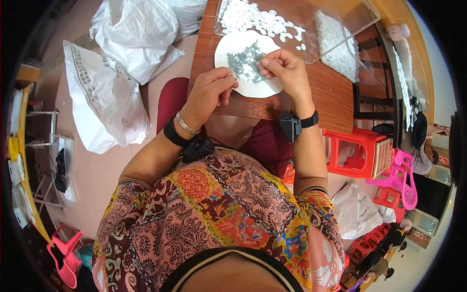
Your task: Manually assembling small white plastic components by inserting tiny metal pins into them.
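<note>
A round white plate (257,91) lies near the front edge of the brown wooden table, with a scatter of small grey metal parts (246,59) on it. My left hand (214,86) is over the plate's left edge, thumb and forefinger pinched together on a tiny piece too small to name. Above the plate's right side, my right hand (287,72) also pinches with thumb and forefinger; what sits between its fingertips, if anything, is too small to make out. Behind the plate, many small white plastic pieces (260,18) fill part of a clear plastic tray (311,53).
More white pieces (335,46) are heaped at the tray's right part. Large white sacks (134,39) stand on the floor left of the table (321,104). A red stool (352,153) and a pink chair (401,180) stand to the right. Several people are farther off at lower right.
</note>
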{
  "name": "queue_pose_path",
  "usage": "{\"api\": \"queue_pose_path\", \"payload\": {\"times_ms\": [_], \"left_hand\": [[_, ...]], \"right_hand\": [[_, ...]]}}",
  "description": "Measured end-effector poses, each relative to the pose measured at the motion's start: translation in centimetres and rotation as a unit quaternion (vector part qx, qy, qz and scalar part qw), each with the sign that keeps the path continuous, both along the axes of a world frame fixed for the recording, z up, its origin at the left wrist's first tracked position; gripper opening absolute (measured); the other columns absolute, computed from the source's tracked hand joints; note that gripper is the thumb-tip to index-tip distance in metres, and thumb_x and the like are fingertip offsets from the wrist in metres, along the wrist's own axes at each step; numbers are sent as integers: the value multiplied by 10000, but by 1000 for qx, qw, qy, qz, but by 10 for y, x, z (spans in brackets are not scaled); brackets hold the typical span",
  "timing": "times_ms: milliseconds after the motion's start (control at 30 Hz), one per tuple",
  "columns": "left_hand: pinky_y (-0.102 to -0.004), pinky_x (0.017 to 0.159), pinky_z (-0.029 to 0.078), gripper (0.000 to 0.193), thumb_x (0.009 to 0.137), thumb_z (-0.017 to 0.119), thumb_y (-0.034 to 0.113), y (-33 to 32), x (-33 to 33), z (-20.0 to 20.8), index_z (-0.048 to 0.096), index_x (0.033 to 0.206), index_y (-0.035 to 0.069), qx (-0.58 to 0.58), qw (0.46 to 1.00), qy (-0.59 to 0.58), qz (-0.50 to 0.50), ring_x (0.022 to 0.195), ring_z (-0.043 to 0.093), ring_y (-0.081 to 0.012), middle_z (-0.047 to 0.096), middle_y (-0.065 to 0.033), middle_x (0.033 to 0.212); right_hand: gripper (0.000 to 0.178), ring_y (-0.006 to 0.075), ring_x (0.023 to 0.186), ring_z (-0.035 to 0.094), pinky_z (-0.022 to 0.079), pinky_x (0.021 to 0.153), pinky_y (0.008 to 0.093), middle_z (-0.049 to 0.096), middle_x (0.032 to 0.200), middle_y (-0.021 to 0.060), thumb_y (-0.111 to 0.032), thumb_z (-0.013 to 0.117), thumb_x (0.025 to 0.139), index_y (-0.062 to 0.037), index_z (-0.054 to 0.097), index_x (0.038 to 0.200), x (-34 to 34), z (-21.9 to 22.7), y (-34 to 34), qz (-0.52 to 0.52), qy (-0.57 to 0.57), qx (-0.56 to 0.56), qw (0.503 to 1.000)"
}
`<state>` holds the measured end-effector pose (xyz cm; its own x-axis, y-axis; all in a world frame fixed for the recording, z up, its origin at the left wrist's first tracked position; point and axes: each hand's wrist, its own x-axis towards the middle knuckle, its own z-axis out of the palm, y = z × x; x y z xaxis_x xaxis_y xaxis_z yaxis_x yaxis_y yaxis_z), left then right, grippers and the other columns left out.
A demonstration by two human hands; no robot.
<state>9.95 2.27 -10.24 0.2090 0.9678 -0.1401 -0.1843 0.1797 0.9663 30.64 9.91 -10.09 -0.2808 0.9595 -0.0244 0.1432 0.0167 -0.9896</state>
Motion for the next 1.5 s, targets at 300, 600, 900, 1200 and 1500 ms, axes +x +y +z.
{"api": "queue_pose_path", "payload": {"times_ms": [300, 600, 900, 1200, 1500], "left_hand": [[-317, 566, 422, 155, 854, 557, 165, 13, 16, -2, 587, 825, 16, 291, 933, 205, 58, 585, 532, -226, 539, -94, 664], [-249, 524, 398, 203, 867, 528, 176, 23, 28, 12, 570, 765, 5, 91, 994, 39, -38, 545, 494, -111, 509, -23, 608], [-191, 505, 342, 245, 908, 490, 254, 10, 41, 9, 580, 807, 49, 105, 990, 31, -87, 558, 455, -43, 499, 28, 621], [-197, 511, 358, 226, 899, 503, 239, 5, 43, 10, 566, 807, 42, 133, 989, 30, -61, 579, 461, -41, 517, 28, 676], [-209, 514, 357, 224, 897, 503, 230, 4, 38, 12, 544, 785, 40, 146, 984, 71, -78, 575, 449, -47, 487, 25, 640]], "right_hand": [[203, 43, 540, 451, 358, 507, 188, 551, 635, -25, -193, 546, 919, -59, 575, 769, 0, -1, -8, -35, -4, 8, 999], [172, 54, 600, 474, 391, 566, 198, 560, 695, -2, -168, 538, 925, -45, 565, 808, -2, 14, -38, -7, 94, 27, 995], [124, 72, 696, 513, 426, 655, 207, 589, 777, 22, -134, 562, 912, -12, 577, 894, -1, 26, -63, -58, 132, 54, 988], [122, 65, 674, 492, 409, 636, 195, 574, 760, 9, -126, 562, 914, -13, 577, 870, -5, 24, -70, -59, 95, 60, 992], [119, 59, 665, 482, 400, 622, 196, 566, 753, -1, -122, 561, 914, -20, 574, 855, -5, 20, -73, -43, 93, 51, 993]]}}
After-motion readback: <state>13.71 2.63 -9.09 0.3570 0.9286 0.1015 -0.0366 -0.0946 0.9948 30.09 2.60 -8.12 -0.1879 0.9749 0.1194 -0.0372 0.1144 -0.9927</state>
